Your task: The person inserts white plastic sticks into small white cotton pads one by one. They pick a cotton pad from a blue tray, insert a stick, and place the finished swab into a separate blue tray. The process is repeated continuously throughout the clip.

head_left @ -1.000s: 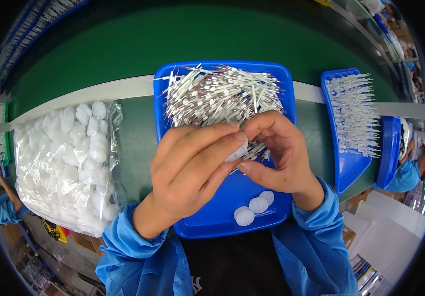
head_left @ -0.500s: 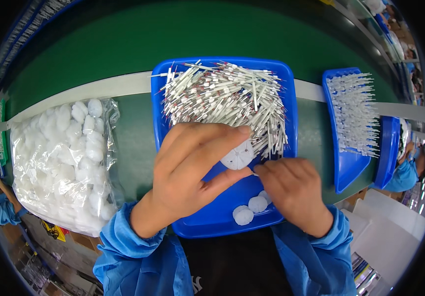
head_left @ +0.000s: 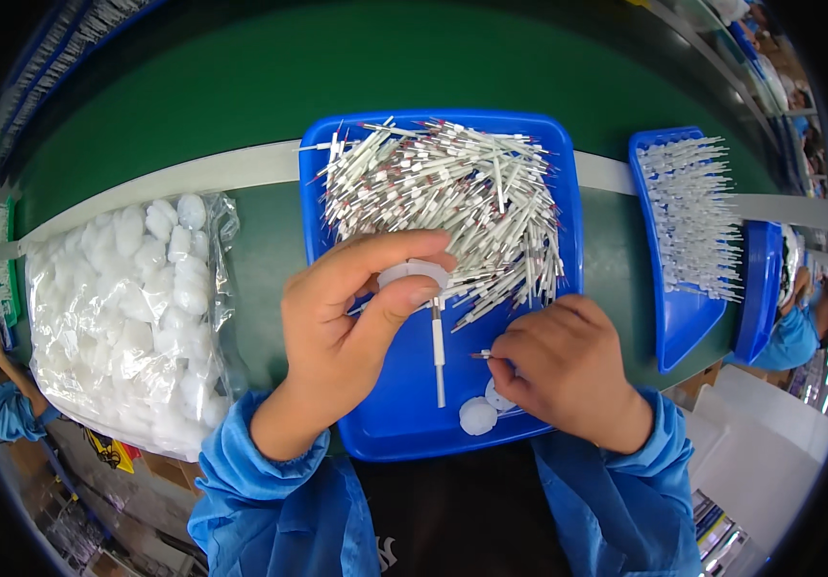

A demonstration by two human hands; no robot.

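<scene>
Sleeves [head_left: 255, 500] of blue cloth are seen nearest, bunched above both wrists. Blue tray [head_left: 395, 428] is set before the body; at its near end loose white discs [head_left: 478, 415] are laid, partly covered by the right hand [head_left: 568, 375]. Between that hand's thumb and fingers a small part [head_left: 480, 355] is pinched, thin tip showing, the rest hidden. By the left hand [head_left: 332, 308] a translucent disc [head_left: 414, 272] is pinched between thumb and fingers, held above the tray. Beneath it a slim white rod [head_left: 439, 346] is hung, lower end toward the body; whether it is fixed to the disc cannot be told. Tray's far part is filled with a heap of rods [head_left: 443, 183], reddish bits among them. To the left, a clear bag [head_left: 130, 327] is packed with white rounded pieces. To the right, a second tray [head_left: 683, 332], also blue, is loaded with white rods. Farthest, green worktop [head_left: 337, 58] is seen.
</scene>
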